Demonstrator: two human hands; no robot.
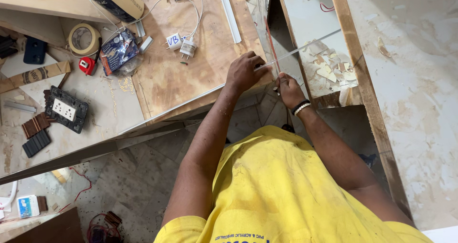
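Head cam: left hand [244, 72] pressed down on a long clear strip [305, 47] at the plywood surface [191, 76] edge, fingers curled over it. Right hand [287, 88], w/ wristband, pinches the strip just beside the left. Strip runs diagonally across the gap. Nearby: chargers [181, 43], tape roll [84, 38], socket plate [67, 109].

A crumpled blue and silver foil packet [119, 51] lies on the bench beside a small red tape measure. Just right of it, a white plug [173, 41] carries a white handwritten label. A small white and blue box [27, 206] sits at the lower left edge.
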